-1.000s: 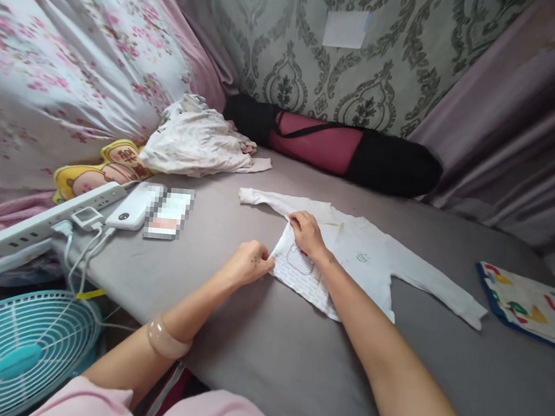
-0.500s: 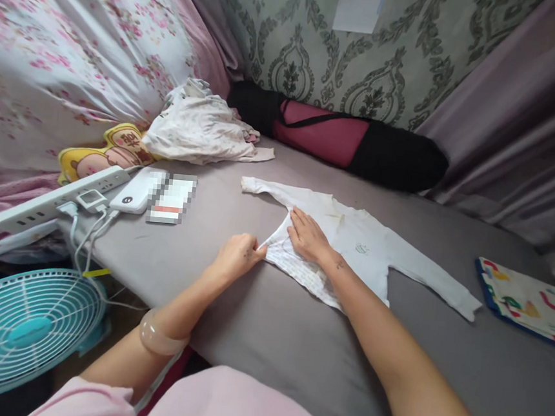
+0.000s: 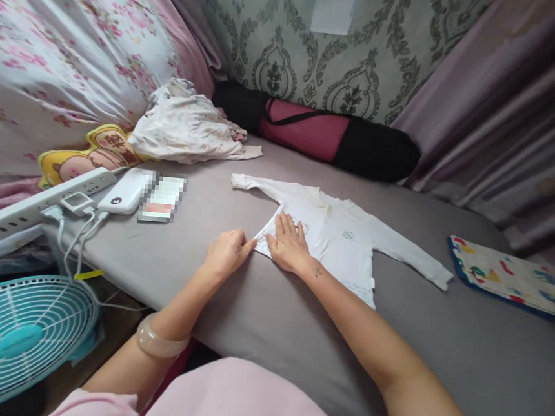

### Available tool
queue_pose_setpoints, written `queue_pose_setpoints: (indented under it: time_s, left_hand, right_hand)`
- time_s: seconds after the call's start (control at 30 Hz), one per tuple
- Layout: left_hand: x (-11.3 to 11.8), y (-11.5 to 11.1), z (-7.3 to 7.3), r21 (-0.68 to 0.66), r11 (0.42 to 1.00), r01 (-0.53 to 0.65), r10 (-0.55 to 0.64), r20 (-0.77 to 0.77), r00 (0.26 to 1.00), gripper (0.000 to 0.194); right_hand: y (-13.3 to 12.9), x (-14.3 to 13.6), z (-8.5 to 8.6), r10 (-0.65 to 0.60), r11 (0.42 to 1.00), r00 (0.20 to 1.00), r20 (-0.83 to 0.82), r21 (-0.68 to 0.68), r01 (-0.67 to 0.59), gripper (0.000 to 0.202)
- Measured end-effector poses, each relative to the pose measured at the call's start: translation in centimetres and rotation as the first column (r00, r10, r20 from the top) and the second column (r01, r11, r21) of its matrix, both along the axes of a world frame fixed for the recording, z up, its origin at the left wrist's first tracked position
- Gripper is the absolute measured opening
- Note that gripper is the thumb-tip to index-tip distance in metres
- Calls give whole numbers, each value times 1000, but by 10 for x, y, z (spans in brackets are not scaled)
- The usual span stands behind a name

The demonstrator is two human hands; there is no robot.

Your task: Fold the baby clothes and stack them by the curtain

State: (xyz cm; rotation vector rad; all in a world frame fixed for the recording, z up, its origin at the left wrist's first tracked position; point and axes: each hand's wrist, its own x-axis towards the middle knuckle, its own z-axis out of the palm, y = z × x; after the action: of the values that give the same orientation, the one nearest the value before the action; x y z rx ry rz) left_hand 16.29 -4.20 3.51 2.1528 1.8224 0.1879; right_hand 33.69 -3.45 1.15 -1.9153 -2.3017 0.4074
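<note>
A small white long-sleeved shirt (image 3: pixel 351 253) lies spread on the grey bed sheet (image 3: pixel 266 336), its sleeves stretched out to both sides. My left hand (image 3: pixel 227 252) pinches the lower left corner of the shirt between thumb and fingers. Flat on the left front panel rests my right hand (image 3: pixel 288 242), fingers extended and slightly apart, pressing the cloth. Part of the lower hem is hidden under my right hand and forearm. Small printed motifs show on both front panels.
Behind the shirt lies a long black and maroon bag (image 3: pixel 308 130). A heap of pale clothes (image 3: pixel 182 125) is at the back left, near a power strip (image 3: pixel 44 204) and white power bank (image 3: pixel 128 192). A folded patterned cloth (image 3: pixel 509 273) lies right; a blue fan (image 3: pixel 20 341) stands lower left.
The left front panel, folded up at its lower part before, now lies flatter with its printed motif showing. My right hand has moved down the panel. The view has shifted slightly right.
</note>
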Motion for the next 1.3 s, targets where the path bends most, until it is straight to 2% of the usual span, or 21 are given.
queue_pose_setpoints:
  time_s: [0.13, 0.23, 0.3, 0.37, 0.4, 0.43, 0.5, 0.53, 0.57, 0.63, 0.67, 0.77, 0.83, 1.03, 1.3]
  left_hand:
    - [-6, 3, -2, -17, 1000, 5, -3, 92, 996, 30]
    - [-11, 7, -4, -58, 998, 32, -22, 156, 988, 27]
    - [-13, 10, -2, -52, 998, 30, -22, 152, 988, 27]
    - [-12, 14, 2, 17, 1000, 24, -26, 128, 991, 26]
    - [-9, 16, 3, 68, 997, 44, -52, 123, 991, 26]
    - [-6, 18, 5, 125, 988, 88, -103, 123, 987, 26]
    - [4, 23, 4, 236, 936, 260, -293, 117, 949, 28]
    - [10, 25, 2, 277, 886, 373, -412, 98, 906, 30]
    - [16, 28, -1, 298, 823, 484, -524, 66, 849, 33]
    - [28, 34, -9, 258, 717, 647, -669, -4, 743, 42]
    - [32, 37, -14, 203, 696, 689, -699, -29, 715, 46]
    - [36, 41, -22, 46, 705, 707, -705, -54, 707, 55]
    - [33, 42, -23, 11, 703, 711, -710, -48, 703, 57]
    - [26, 41, -22, 25, 699, 715, -714, -47, 699, 58]
    - [27, 41, -25, 39, 703, 710, -708, -62, 704, 58]
  right_hand:
    - [-27, -13, 5, 124, 992, 992, -38, -33, -125, 66]
    - [-51, -18, 15, 248, 964, 962, -113, -67, -256, 67]
    - [-62, -14, 26, 334, 925, 917, -216, -111, -363, 67]
    - [-64, -2, 36, 395, 876, 846, -357, -132, -464, 63]
    - [-61, 7, 40, 398, 871, 821, -409, -111, -478, 60]
    - [-56, 19, 43, 381, 889, 817, -433, -71, -452, 59]
    - [-39, 44, 41, 257, 965, 897, -358, 51, -256, 58]
    - [-31, 57, 37, 156, 985, 950, -271, 113, -130, 59]
    - [-23, 69, 31, 81, 990, 980, -184, 132, -57, 60]
    - [-13, 87, 16, 10, 993, 998, -55, 115, -4, 61]
    - [-11, 92, 9, 3, 995, 1000, -11, 104, -2, 61]
    - [-15, 94, -6, 17, 994, 999, 52, 111, -22, 61]
    - [-23, 90, -8, 35, 991, 997, 64, 129, -43, 60]
    - [-48, 77, 1, 104, 989, 993, 56, 98, -109, 57]
    - [-89, 56, 15, 225, 974, 973, -51, -4, -225, 59]
